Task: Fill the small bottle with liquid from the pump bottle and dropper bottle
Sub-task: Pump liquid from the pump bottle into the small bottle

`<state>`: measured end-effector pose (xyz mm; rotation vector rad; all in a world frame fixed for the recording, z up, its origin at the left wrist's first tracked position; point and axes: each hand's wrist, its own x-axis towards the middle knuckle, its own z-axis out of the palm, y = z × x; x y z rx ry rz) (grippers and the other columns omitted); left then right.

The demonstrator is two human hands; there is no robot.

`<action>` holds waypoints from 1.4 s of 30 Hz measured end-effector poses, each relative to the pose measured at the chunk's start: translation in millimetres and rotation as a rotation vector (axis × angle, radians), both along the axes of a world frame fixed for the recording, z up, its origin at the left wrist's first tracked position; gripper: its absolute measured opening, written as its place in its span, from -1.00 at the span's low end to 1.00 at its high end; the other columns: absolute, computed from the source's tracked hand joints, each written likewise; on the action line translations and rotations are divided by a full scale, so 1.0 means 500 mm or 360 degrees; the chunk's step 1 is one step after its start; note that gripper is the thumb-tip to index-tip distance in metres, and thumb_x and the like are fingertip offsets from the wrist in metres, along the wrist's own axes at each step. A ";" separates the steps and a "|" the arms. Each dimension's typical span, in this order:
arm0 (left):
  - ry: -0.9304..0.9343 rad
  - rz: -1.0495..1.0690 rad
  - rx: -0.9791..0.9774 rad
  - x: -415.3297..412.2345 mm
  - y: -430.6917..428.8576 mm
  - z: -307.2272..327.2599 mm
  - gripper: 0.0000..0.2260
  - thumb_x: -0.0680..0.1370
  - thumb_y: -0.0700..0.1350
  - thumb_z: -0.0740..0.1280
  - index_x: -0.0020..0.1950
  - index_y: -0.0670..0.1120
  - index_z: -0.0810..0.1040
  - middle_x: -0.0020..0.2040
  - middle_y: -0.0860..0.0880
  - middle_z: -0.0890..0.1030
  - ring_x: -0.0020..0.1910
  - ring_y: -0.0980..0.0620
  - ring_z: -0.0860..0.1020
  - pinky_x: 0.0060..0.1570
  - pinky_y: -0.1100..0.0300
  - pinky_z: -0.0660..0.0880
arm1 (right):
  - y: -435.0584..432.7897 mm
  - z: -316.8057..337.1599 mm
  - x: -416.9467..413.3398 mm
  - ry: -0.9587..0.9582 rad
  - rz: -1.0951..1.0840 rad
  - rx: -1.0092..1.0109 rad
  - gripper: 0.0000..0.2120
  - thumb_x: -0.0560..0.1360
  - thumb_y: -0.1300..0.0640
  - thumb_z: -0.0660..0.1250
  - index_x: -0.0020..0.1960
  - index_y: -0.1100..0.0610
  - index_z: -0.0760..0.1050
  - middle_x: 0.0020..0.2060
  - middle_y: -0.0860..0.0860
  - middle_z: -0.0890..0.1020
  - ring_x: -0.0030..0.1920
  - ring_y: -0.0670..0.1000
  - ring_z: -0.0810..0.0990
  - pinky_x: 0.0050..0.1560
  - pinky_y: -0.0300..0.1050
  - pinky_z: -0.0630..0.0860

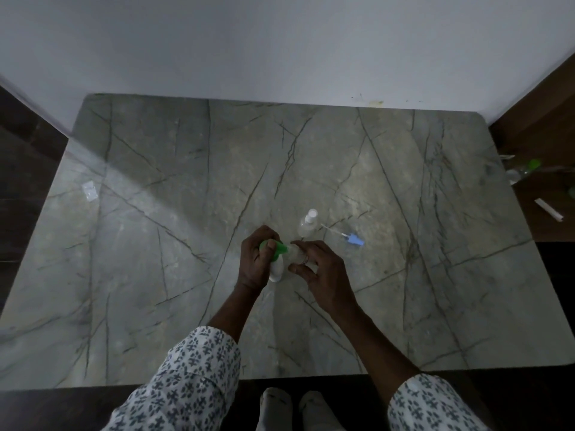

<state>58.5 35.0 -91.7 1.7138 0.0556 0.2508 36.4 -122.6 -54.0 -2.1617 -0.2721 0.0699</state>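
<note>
A white pump bottle (pixel 276 269) with a green pump head (pixel 278 247) stands near the middle of the marble table (pixel 155 244). My left hand (pixel 256 259) is wrapped around it, with a finger on the green head. Its nozzle points at a small clear bottle (pixel 295 253), which my right hand (pixel 320 269) holds right next to it. Behind them stands a clear bottle with a white cap (pixel 308 223). A dropper with a blue bulb (pixel 348 237) lies on the table to the right of that bottle.
A small clear wrapper (pixel 89 190) lies at the table's left side. Beyond the right edge, on a dark wooden surface, lie a clear bottle with a green cap (pixel 525 169) and a white strip (pixel 549 209). A white wall backs the table.
</note>
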 end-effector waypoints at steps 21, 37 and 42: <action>-0.0010 -0.0045 0.0051 0.003 0.004 0.001 -0.33 0.50 0.36 0.13 -0.24 -0.28 0.53 -0.29 -0.18 0.52 -0.29 -0.04 0.49 -0.27 0.17 0.39 | -0.011 0.009 0.014 -0.0072 0.0062 -0.0176 -0.56 0.44 0.19 0.46 0.30 0.13 0.51 0.12 0.09 0.55 0.13 0.01 0.51 0.10 -0.24 0.44; -0.0094 -0.0068 0.0106 0.003 0.003 0.002 -0.34 0.51 0.38 0.11 -0.26 -0.23 0.51 -0.31 -0.16 0.50 -0.31 -0.07 0.48 -0.30 0.13 0.37 | -0.025 0.027 0.017 -0.0085 0.0097 -0.0391 -0.51 0.41 0.17 0.49 0.32 0.10 0.50 0.06 0.07 0.54 0.06 0.03 0.50 0.01 -0.24 0.45; -0.0096 -0.0046 0.0092 0.003 -0.002 0.003 -0.34 0.53 0.34 0.09 -0.28 -0.26 0.51 -0.33 -0.17 0.49 -0.33 -0.03 0.46 -0.32 0.17 0.35 | -0.020 0.028 0.016 -0.0074 0.0098 -0.0389 -0.51 0.41 0.18 0.49 0.32 0.09 0.50 0.07 0.06 0.54 0.07 0.03 0.49 0.02 -0.20 0.49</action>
